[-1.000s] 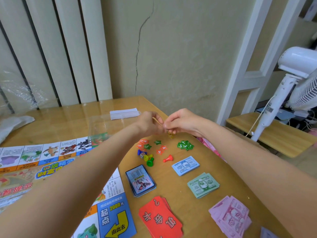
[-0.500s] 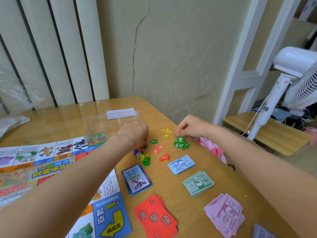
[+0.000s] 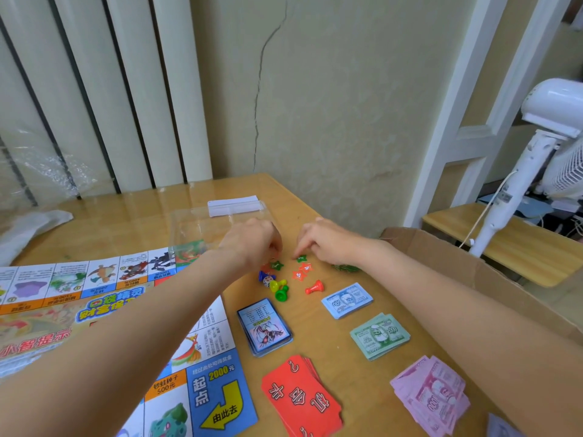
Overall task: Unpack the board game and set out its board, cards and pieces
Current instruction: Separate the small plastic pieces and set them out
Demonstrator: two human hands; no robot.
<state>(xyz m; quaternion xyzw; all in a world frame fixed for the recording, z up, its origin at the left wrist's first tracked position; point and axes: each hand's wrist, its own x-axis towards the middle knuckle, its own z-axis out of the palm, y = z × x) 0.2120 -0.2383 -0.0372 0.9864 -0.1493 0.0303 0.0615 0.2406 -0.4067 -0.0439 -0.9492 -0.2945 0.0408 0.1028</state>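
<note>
The printed game board point(image 3: 94, 310) lies flat on the left of the wooden table point(image 3: 331, 357). Beside it are a blue card deck point(image 3: 265, 326) and a red card deck point(image 3: 299, 395). Blue point(image 3: 347, 299), green point(image 3: 380, 335) and pink point(image 3: 430, 395) money stacks lie to the right. Small pawns, red point(image 3: 314, 287), green point(image 3: 281, 293) and yellow point(image 3: 277, 283), lie among red star tokens point(image 3: 302, 271). My left hand point(image 3: 252, 241) curls over a red star token, mostly hiding it. My right hand point(image 3: 325, 241) pinches a green star token point(image 3: 301, 258) with thumb and forefinger.
An empty clear plastic bag point(image 3: 195, 228) and a white paper strip point(image 3: 233, 205) lie behind my hands. An open cardboard box point(image 3: 473, 272) stands at the table's right edge, with a white fan point(image 3: 536, 152) beyond it. Crumpled plastic wrap point(image 3: 31, 225) lies far left.
My hands parted from working together in the air and came down onto the tokens. The right hand went to the green pile, then shifted left to a single green star.
</note>
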